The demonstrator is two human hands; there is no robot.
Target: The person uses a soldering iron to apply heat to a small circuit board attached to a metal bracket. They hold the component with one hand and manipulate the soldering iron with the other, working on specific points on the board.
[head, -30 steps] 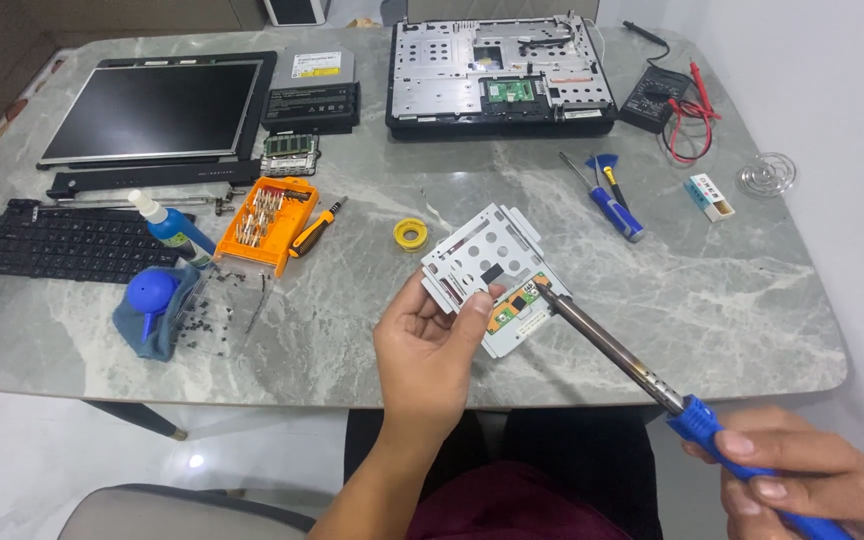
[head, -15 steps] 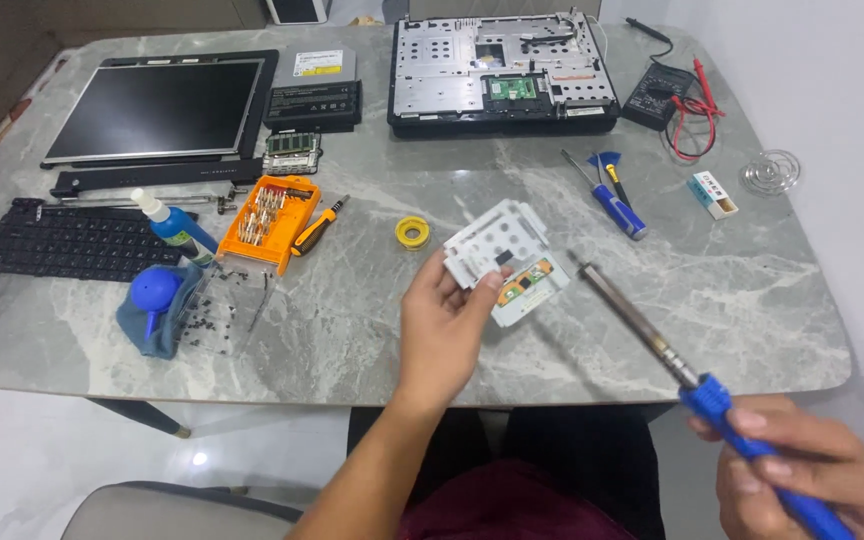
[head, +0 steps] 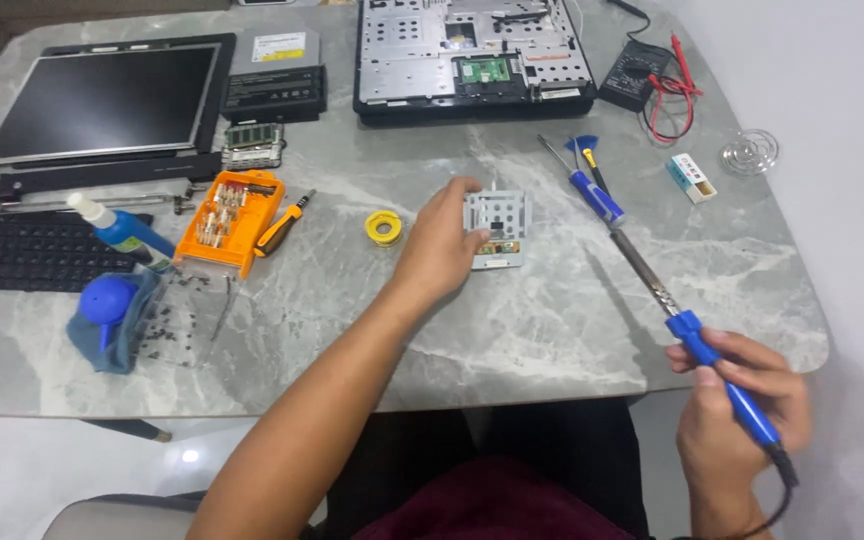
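My left hand reaches out over the grey marble table and holds a small metal bracket with a circuit board at its left edge; the part rests low on the tabletop. My right hand is off the table's near right corner, gripping the blue handle of a soldering iron. The iron's long metal shaft points up and left, its tip to the right of the bracket, near a blue screwdriver.
A yellow solder roll lies left of the bracket. An orange bit case, a blue bulb blower, a keyboard, a laptop screen, an opened laptop base and a multimeter ring the table.
My left hand has carried the bracket away from me and lowered it to the table. The soldering iron has drawn back from the part toward the right.
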